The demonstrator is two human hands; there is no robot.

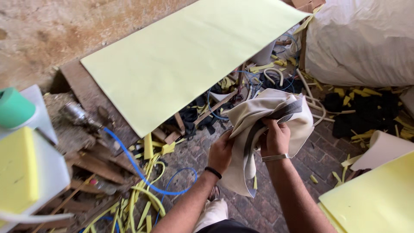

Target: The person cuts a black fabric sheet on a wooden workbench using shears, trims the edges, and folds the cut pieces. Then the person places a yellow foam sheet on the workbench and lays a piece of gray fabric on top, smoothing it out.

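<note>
We see a worn brick floor below the grip, littered with yellow foam scraps, and a rough plaster wall up left.

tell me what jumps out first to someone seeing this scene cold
Dead centre, the left hand and right hand grip a bunched cream fabric piece with a grey band over a brick floor. Above it, a big pale yellow foam sheet lies slanted across wooden boards. At lower left, yellow foam strips and a blue hose litter the floor.
</note>
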